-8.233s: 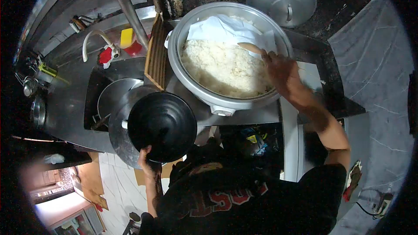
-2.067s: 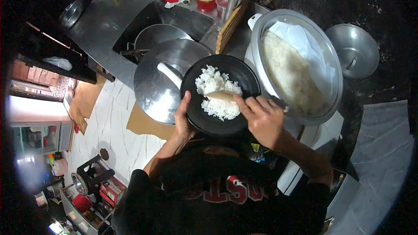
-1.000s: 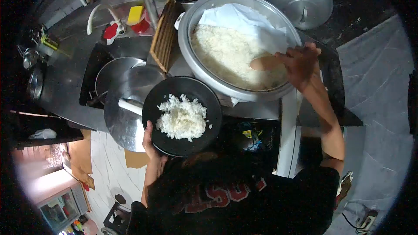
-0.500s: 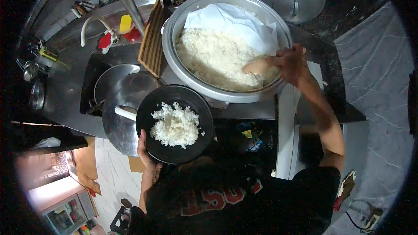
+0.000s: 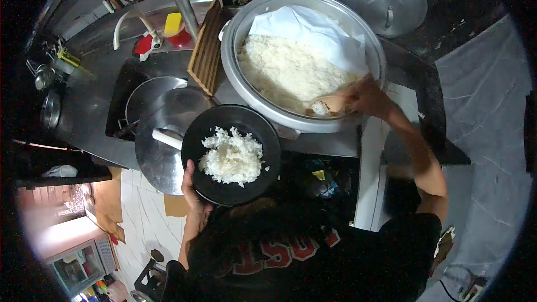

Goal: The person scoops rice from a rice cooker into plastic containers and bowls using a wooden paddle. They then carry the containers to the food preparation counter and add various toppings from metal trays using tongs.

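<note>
One left hand (image 5: pixel 193 191), curled, grips a near round black bowl (image 5: pixel 232 114) of white rice (image 5: pixel 231 157); right hand (image 5: pixel 370 99), closed, holds a tan paddle (image 5: pixel 334 104) inside a round silver cooker (image 5: pixel 230 59); grey metal surface (image 5: pixel 84 109), white floor (image 5: pixel 137 198) left.

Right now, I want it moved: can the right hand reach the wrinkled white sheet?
Probably yes: the sheet lies exposed near the right hand, though that hand holds a tan, wooden-looking paddle.

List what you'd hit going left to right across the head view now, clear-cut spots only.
White faucet → yellow sponge → black bowl → tan paddle → right hand → grey marbled surface. Left hand skipped, since it overlaps the bowl.
</note>
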`<control>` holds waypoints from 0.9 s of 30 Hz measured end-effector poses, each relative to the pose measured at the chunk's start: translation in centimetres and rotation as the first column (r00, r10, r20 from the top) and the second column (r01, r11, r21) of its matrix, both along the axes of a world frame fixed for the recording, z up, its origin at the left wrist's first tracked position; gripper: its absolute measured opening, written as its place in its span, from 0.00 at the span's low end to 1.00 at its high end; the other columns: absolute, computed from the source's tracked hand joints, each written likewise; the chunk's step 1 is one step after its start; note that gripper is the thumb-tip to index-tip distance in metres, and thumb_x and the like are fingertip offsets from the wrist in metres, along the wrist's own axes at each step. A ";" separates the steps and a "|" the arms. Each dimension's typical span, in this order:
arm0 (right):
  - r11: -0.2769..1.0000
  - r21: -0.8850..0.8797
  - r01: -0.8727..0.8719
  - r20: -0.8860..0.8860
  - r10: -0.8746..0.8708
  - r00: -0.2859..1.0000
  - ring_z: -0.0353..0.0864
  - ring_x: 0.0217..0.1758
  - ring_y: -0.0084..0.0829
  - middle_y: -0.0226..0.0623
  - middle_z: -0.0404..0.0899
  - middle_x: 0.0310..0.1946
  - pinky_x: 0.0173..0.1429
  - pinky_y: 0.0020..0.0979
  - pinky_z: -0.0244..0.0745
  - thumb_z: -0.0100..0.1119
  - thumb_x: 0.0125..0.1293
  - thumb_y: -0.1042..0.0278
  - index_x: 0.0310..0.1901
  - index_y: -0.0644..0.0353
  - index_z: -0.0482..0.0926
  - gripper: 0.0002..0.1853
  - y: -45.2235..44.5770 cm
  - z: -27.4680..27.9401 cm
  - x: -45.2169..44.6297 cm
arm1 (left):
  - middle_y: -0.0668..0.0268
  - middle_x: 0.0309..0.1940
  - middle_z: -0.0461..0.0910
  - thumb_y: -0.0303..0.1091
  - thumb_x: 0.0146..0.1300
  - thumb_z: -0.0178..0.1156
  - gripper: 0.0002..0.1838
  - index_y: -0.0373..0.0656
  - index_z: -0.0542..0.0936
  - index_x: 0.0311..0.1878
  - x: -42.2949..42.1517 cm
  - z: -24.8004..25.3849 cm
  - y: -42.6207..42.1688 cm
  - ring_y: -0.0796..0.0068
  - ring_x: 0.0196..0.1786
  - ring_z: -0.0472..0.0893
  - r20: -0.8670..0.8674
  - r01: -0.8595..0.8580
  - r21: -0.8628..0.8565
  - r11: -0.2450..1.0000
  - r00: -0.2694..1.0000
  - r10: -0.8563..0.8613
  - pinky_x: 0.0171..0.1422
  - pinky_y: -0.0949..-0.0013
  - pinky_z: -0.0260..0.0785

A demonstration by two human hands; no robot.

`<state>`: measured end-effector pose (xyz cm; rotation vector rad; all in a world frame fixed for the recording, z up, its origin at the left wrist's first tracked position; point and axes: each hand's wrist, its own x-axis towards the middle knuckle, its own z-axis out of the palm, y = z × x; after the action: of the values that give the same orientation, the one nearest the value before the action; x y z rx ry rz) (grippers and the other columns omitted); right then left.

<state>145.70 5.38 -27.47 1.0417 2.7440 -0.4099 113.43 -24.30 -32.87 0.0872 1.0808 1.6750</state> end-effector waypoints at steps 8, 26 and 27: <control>0.994 0.053 0.091 -0.349 -0.067 0.935 0.80 0.32 0.41 0.46 0.81 0.33 0.43 0.36 0.73 0.57 0.60 0.64 0.45 0.58 0.81 0.13 0.7 -0.5 -2.8 | 0.57 0.54 0.73 0.53 0.60 0.56 0.33 0.39 0.67 0.61 -0.3 -1.8 -0.5 0.60 0.55 0.74 0.052 -0.107 -0.048 0.993 0.993 0.110 0.60 0.58 0.68; 0.783 0.601 -0.162 -0.422 0.482 0.768 0.70 0.31 0.29 0.29 0.68 0.27 0.36 0.34 0.63 0.52 0.56 0.71 0.53 0.56 0.76 0.21 -14.3 5.6 -14.0 | 0.51 0.57 0.71 0.56 0.61 0.53 0.36 0.35 0.65 0.62 0.0 0.2 -1.2 0.58 0.56 0.74 0.116 -0.084 0.041 0.996 0.990 0.079 0.62 0.57 0.67; 0.779 0.599 -0.187 -0.371 0.477 0.797 0.71 0.32 0.29 0.29 0.69 0.27 0.37 0.33 0.64 0.52 0.55 0.72 0.53 0.56 0.77 0.21 -15.1 6.4 -14.1 | 0.51 0.57 0.71 0.56 0.62 0.53 0.36 0.35 0.64 0.62 0.0 0.4 -1.2 0.58 0.57 0.74 0.115 -0.084 0.061 0.995 0.990 0.076 0.62 0.58 0.66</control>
<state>131.60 -9.73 -21.06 0.5094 3.5676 0.2093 113.47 -25.48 -32.51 -0.0087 0.9554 1.7665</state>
